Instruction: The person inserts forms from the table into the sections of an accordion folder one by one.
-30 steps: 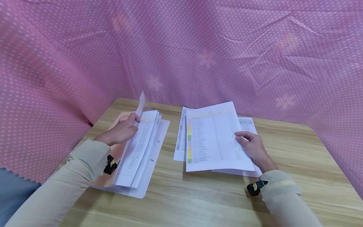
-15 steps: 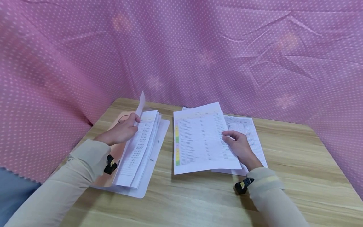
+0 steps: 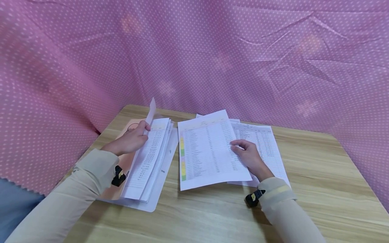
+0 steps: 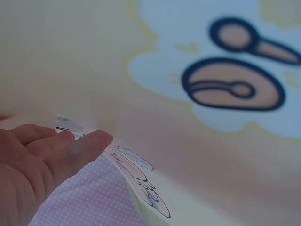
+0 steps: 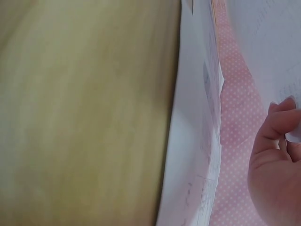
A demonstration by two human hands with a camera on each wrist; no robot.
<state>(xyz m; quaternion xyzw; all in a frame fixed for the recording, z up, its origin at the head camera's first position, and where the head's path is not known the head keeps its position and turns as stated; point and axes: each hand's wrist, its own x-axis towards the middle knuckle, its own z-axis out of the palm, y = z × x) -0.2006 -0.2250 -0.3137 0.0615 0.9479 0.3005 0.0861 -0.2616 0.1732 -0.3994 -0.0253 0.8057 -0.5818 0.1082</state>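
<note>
Wood-grain table (image 3: 212, 216): pale tabletop, its bare near edge closest to me; all the papers lie on it.
Beige sleeves: both forearms come in from the near edge, each with a small black device strapped at the wrist.
Right hand (image 3: 247, 157): fingers curled, pinching the right edge of the white printed sheet with a green and yellow colour strip down its left margin (image 3: 206, 150). The right wrist view shows the fingertips bent against paper.
That printed sheet: held near the middle of the table, its near edge slightly raised and casting a shadow; it overlaps the flat white stack of printed table pages (image 3: 267, 148) lying to its right.
Left hand (image 3: 130, 140): fingers curled round the left edge of the fanned bundle of white printed pages (image 3: 150, 157), thumb on top, one page standing upright by the thumb.
White plastic folder (image 3: 161, 182): open under the bundle, on the left side of the table, just beside the held sheet.
Peach-coloured cartoon-printed cover (image 4: 225, 84): under the left hand, filling the left wrist view.
Pink white-dotted cloth (image 3: 212, 57): hangs behind and around the table, farthest off.
</note>
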